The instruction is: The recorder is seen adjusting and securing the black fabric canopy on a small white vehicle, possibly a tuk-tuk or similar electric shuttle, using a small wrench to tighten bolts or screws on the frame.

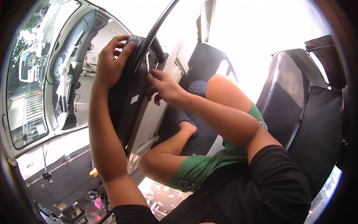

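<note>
My left hand (pixel 111 61) grips the top edge of a black car seat back (pixel 128 93) in the upper middle of the view. My right hand (pixel 164 86) is closed on a thin silver metal tool (pixel 147 63), held upright against the seat's edge just below a black curved bar (pixel 156 28). My bent knees in green shorts (pixel 194 166) fill the centre. One foot in a dark blue perforated clog (pixel 197 89) rests behind my right hand.
An open white car door (pixel 56 93) with its grey inner panel hangs at the left. Black seats (pixel 298 108) stand at the right. Below lie a dark floor panel (pixel 63 175), scattered small parts and a small fan (pixel 95 212).
</note>
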Demonstrator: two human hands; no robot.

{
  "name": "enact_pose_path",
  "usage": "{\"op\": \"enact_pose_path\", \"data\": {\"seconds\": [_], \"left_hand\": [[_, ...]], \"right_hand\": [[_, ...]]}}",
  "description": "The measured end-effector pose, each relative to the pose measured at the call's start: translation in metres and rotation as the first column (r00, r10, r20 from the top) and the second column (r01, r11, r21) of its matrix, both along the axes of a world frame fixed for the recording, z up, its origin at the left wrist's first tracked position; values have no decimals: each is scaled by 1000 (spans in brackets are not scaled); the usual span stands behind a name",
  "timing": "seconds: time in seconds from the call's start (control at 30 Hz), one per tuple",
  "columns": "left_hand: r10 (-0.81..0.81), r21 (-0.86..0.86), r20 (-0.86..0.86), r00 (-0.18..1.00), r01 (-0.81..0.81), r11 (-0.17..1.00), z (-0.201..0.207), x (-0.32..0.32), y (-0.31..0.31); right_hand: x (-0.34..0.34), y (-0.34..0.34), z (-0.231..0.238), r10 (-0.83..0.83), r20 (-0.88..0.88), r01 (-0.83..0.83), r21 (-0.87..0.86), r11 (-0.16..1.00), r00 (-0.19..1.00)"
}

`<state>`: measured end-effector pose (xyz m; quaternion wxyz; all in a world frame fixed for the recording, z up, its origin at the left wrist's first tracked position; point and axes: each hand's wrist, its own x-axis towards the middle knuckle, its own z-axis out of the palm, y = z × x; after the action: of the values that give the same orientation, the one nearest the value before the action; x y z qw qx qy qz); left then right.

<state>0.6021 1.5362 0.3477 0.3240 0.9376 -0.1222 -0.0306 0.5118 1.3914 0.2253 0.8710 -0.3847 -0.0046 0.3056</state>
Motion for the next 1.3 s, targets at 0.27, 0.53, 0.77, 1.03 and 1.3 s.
{"op": "enact_pose_path", "data": {"seconds": [0.27, 0.53, 0.77, 1.03, 1.3], "left_hand": [[-16, -57, -35, 999, 14, 998, 0, -1, 0], [-12, -65, -56, 998, 8, 998, 0, -3, 5], [-20, -55, -68, 998, 17, 998, 0, -1, 2], [-24, -47, -53, 998, 21, 999, -1, 0, 3], [-15, -30, -74, 997, 13, 999, 0, -3, 2]], "right_hand": [[1, -16, 12, 162, -19, -150, 279, 949, 987], [22, -34, -25, 118, 283, -47, -244, 969, 952], [45, -45, -35, 97, 364, 55, -386, 921, 926], [48, -34, -43, 48, 391, 130, -416, 900, 919], [40, -32, -29, 119, 312, 6, -371, 929, 943]]}}
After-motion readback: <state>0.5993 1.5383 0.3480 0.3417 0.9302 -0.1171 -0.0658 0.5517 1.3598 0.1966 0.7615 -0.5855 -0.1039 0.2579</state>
